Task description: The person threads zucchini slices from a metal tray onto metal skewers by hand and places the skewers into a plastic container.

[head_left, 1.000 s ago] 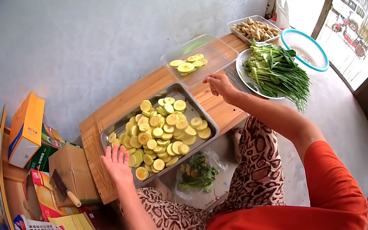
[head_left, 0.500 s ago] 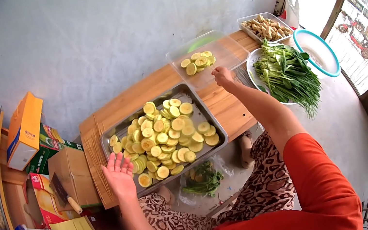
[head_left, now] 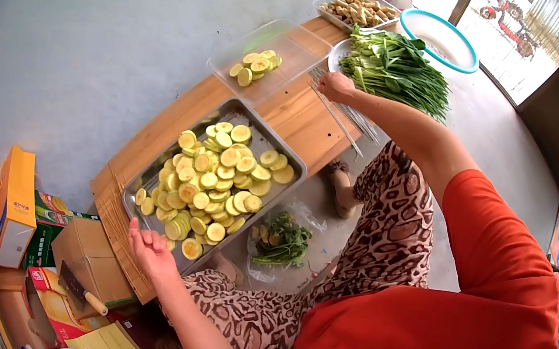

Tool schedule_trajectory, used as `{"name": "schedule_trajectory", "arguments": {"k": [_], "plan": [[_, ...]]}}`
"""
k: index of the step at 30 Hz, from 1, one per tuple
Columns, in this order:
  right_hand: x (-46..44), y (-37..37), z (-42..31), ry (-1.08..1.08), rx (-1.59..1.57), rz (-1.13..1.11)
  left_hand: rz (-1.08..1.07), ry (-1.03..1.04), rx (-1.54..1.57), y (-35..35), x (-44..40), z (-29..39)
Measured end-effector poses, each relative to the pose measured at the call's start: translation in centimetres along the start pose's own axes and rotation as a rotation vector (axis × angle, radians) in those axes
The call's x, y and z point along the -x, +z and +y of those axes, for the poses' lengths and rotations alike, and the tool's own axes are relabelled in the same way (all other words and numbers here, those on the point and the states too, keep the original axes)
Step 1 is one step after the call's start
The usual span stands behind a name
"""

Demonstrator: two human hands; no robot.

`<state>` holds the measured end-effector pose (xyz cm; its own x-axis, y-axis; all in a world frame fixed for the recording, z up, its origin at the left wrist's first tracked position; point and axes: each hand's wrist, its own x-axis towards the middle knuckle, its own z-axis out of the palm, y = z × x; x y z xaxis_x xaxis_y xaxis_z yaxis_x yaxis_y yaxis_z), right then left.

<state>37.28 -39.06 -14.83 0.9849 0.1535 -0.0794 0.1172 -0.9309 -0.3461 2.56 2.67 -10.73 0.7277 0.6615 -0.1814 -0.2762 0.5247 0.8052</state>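
My left hand (head_left: 152, 255) is held up at the near left corner of a metal tray (head_left: 298, 162), its fingers loosely bent and apart, holding nothing. A heap of round zucchini slices (head_left: 213, 179) fills much of that tray. To the right, my right hand (head_left: 336, 86) is closed at the upper end of some thin metal skewers (head_left: 354, 120), which stick out over the table's near edge; the fingers hide how many it grips. Behind it stands a clear plastic container (head_left: 297, 59) with several zucchini slices (head_left: 255, 66) in its left part.
Leafy green stalks (head_left: 400, 71) lie on a white plate right of my hand. Beyond are a container of brownish pieces (head_left: 359, 9) and a teal-rimmed basin (head_left: 474, 58). Left of the wooden table (head_left: 296, 123) are boxes and a knife (head_left: 83, 290). A bag of greens (head_left: 282, 240) lies below.
My right hand has come down from beside the clear container onto the skewers, some now slanted apart. My left hand's fingers have curled slightly. The whole view has shifted.
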Motion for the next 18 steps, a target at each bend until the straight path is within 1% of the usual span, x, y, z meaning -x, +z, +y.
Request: {"name": "schedule_trajectory", "arguments": {"k": [1,3,5,7,8,11,13,15,16,18], "plan": [[1.2,0.6,0.7,0.001,0.001,0.003,-0.009,0.013,0.013,-0.5,-0.3,0.0],[3.3,2.6,2.5,0.097,0.16,-0.041,-0.055,0.035,0.046,-1.2,-0.7,-0.1],[4.8,4.6,4.0,0.135,0.2,-0.143,-0.101,0.054,0.073,-1.3,-0.9,-0.3],[6.2,6.5,5.0,0.091,0.268,-0.036,-0.034,0.025,0.066,-1.3,-0.9,-0.5],[6.3,7.0,5.0,0.149,0.24,-0.064,-0.035,0.026,0.063,-1.2,-0.9,-0.6],[6.6,7.1,4.1,0.209,0.178,-0.015,-0.037,-0.02,0.062,-0.7,-1.1,-0.9],[6.8,6.6,3.9,0.211,0.184,-0.025,0.017,-0.052,0.047,-0.3,-1.2,-1.1],[7.2,6.2,3.6,0.142,0.223,-0.008,0.031,-0.048,0.032,0.1,-1.3,-1.4],[7.3,5.8,3.5,0.142,0.222,-0.01,0.048,-0.047,0.016,0.1,-1.3,-1.5],[7.1,5.1,3.5,0.163,0.284,-0.114,0.044,-0.05,0.007,0.1,-1.4,-1.5]]}}
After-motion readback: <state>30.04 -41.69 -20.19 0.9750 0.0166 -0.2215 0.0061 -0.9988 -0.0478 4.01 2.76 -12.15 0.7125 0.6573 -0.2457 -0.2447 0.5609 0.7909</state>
